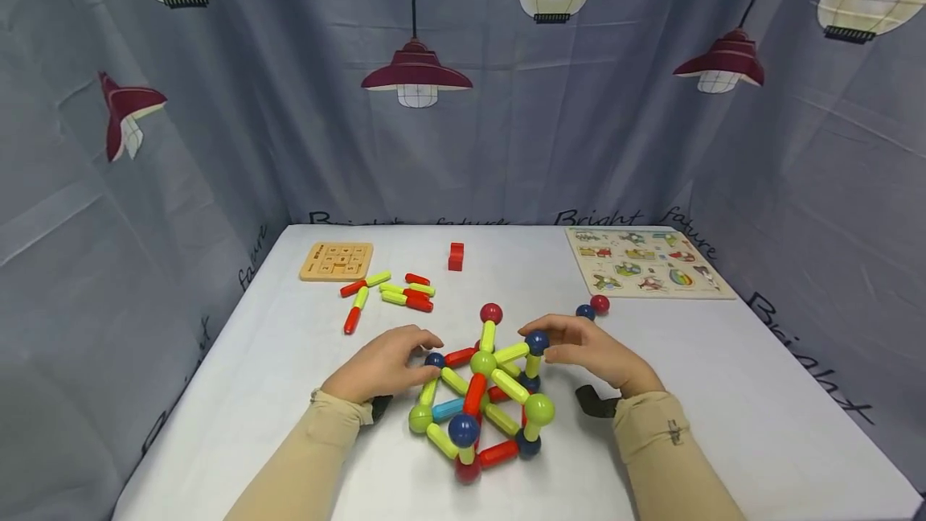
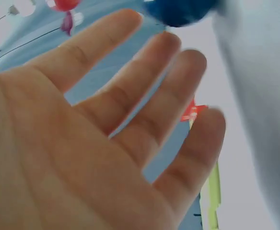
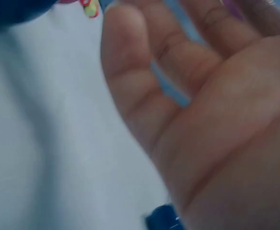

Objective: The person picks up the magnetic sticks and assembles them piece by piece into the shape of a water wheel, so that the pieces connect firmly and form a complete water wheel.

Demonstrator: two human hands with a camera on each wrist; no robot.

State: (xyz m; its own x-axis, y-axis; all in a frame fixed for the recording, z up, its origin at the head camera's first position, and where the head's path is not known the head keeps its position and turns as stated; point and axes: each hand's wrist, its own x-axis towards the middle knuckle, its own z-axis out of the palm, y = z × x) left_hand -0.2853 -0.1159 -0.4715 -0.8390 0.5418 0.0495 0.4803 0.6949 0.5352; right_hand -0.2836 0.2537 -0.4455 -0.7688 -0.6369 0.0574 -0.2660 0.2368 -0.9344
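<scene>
A ball-and-stick structure point(image 1: 483, 364) of red, yellow-green and blue rods joined by coloured balls stands near the front of the table, between both hands. On its left side, my left hand point(image 1: 391, 362) is beside a navy ball point(image 1: 435, 360); in the left wrist view its fingers point(image 2: 154, 110) extend fairly straight with nothing in them. At the structure's right, my right hand point(image 1: 589, 348) has loosely bent fingers close to another navy ball point(image 1: 537, 342). Whether those fingertips touch the ball cannot be told. The right wrist view shows the right palm point(image 3: 226, 129) holding nothing.
Several loose red and yellow-green rods point(image 1: 408, 296) lie at back left, near a wooden number puzzle point(image 1: 336, 261). A red block point(image 1: 456, 256) stands at the back. A picture board point(image 1: 644, 264) lies at back right, with a loose red ball point(image 1: 600, 304) and navy ball point(image 1: 585, 312) before it.
</scene>
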